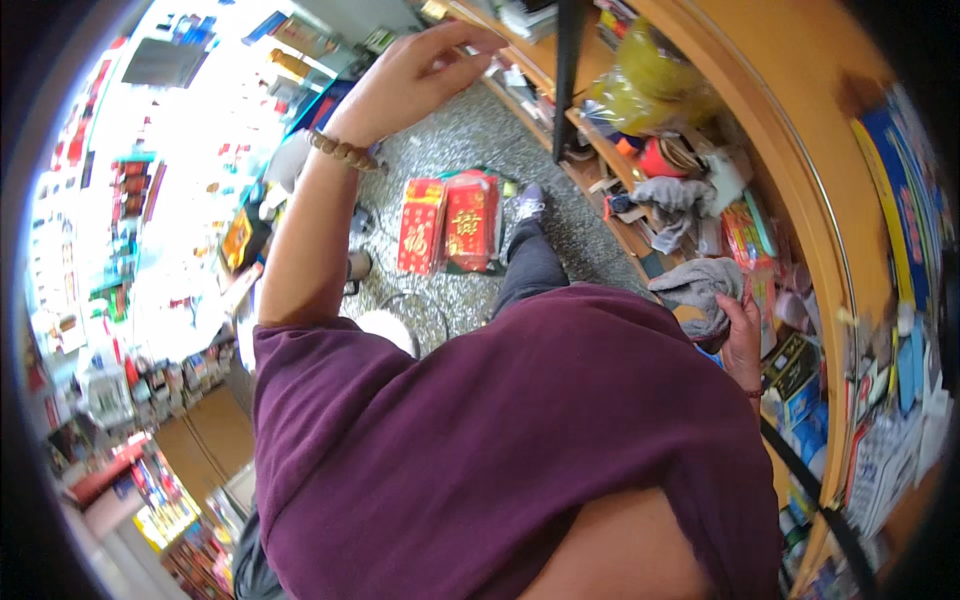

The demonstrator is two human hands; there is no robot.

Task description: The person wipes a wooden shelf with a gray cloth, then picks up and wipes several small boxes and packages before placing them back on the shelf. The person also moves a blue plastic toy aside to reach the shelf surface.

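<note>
My left hand (424, 82) is raised at the top, with a beaded bracelet (341, 150) on its wrist. Its fingers are loosely bent with a gap between them, and nothing shows in them. At the right, close to the cupboard shelves, my right hand (741, 337) grips a grey cloth (705, 296). The cloth hangs bunched beyond the fingers. On the speckled floor (450, 127) between the two arms lie stacks of red envelopes (469, 225) with gold print, some in clear wrapping.
A wooden cupboard (795, 135) along the right holds another grey cloth (675, 202), a yellow plastic bag (652, 82) and boxes. A brightly lit glass display case (195, 195) full of small goods fills the left. A white round object (386, 330) stands near my left elbow.
</note>
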